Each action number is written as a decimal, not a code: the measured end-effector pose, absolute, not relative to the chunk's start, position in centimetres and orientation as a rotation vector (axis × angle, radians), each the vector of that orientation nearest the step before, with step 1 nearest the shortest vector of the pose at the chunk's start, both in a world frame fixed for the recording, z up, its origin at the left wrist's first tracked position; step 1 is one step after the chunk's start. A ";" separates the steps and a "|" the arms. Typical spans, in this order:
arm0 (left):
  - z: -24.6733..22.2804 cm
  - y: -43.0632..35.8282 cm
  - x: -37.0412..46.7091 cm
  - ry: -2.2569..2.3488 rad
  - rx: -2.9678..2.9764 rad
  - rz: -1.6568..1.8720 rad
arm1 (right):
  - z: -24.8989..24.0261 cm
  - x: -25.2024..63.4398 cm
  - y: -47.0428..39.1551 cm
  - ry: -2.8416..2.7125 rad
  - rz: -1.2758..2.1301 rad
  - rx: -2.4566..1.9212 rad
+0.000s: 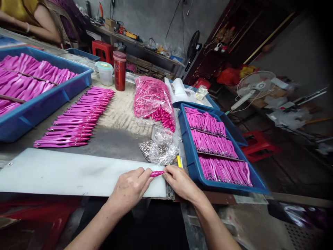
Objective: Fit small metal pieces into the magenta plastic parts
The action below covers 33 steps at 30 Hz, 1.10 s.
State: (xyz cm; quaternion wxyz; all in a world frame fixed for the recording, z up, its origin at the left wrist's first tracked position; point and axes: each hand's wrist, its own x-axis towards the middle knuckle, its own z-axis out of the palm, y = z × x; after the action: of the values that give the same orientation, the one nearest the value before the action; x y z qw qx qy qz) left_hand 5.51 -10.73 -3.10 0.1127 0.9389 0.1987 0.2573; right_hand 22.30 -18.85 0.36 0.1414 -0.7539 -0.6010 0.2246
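Above the right end of a white board (pixel 85 173), my left hand (pixel 132 184) is closed around a pink pointed plastic piece (pixel 157 173), with its tip sticking out to the right. My right hand (pixel 180 182) is closed in a pinch right at that tip; whatever lies between its fingertips is hidden. Just beyond my hands is an open clear plastic bag (pixel 163 149) with small metal parts (pixel 146 148). Behind it, a clear bag of pink pieces (pixel 153 95) spills some of its contents toward me. Pink slotted plastic tools (pixel 75 119) lie in a neat row beyond the board.
Blue trays filled with pink tools stand left (pixel 78 85) and right (pixel 192 170). A yellow-capped pen (pixel 179 161) lies beside the right tray. A red tumbler (pixel 120 71) and lidded tub (pixel 105 74) stand farther back. A person (pixel 44 24) sits at the far left.
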 end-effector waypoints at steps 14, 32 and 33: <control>-3.2 -10.8 5.5 0.589 2.769 0.745 | -1.1 21.2 -19.2 -1.976 0.228 -2.369; -3.0 -11.2 5.8 0.576 2.876 0.786 | 2.1 21.3 -19.6 -1.652 0.680 -1.991; -3.0 -11.2 5.8 0.573 2.888 0.782 | 2.3 21.1 -19.4 -1.692 0.676 -1.987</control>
State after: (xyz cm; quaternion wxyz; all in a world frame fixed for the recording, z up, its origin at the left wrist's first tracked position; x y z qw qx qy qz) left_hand 5.82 -11.19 -2.99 0.0475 0.9470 0.1880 0.2562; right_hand 21.14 -19.39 2.27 0.2211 -0.7187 -0.6123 0.2445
